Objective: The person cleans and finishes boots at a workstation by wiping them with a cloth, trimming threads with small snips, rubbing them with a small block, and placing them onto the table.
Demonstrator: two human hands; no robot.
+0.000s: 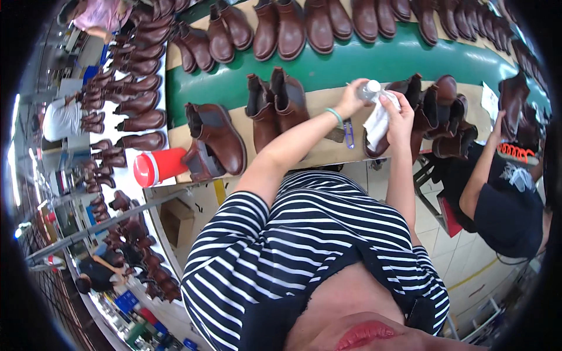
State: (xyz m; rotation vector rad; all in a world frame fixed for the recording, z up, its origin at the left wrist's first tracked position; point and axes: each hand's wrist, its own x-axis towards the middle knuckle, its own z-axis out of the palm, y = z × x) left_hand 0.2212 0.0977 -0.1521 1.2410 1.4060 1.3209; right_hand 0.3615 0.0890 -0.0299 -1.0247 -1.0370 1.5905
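Note:
My left hand, with a pale green band on its wrist, is wrapped round a small clear bottle that has a white cap. Close beside it, my right hand grips a white cloth, which hangs down from the fingers. The cloth's upper edge is near the bottle; I cannot tell whether they touch. Below the hands lies part of a brown boot. Blue thread snips and a small dark block rest on the brown bench covering, left of that boot.
Brown ankle boots stand along the bench, with more beyond the green strip. A red jug lies at the left end. At right, a co-worker holds a boot near an orange coiled hose. Boots fill tables further left.

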